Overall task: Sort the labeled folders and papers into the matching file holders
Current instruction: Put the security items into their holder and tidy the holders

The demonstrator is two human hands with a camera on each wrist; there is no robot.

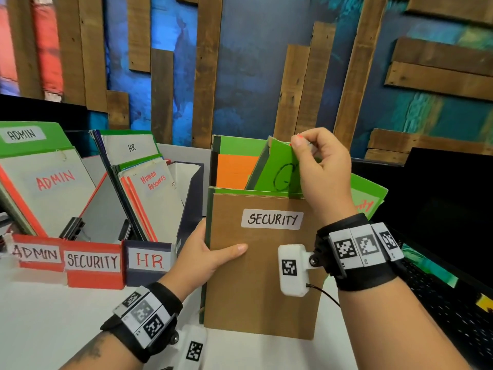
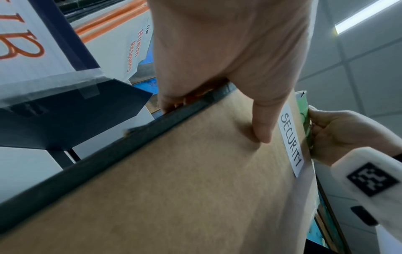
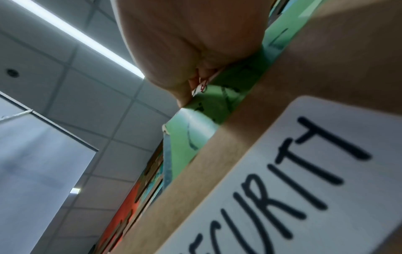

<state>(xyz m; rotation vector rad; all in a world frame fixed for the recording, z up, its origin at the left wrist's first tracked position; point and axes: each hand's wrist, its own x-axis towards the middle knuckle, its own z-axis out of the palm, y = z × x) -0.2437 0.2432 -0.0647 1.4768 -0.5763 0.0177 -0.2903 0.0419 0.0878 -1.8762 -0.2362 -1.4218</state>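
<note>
Brown cardboard file holder [image 1: 262, 276], white "SECURITY" label on its front, standing upright on the white surface [image 1: 53, 324] to the right of three smaller holders (marked ADMIN, SECURITY, HR). Left hand [image 1: 205, 259] grips its left edge, thumb flat across the front. Right hand [image 1: 321, 166] pinches the top corner of a green folder [image 1: 277, 172], tilted and partly down inside the holder, black marker lettering on its face largely hidden.

Brown folder [image 1: 261, 276] (green one [image 1: 280, 169] behind).
</note>
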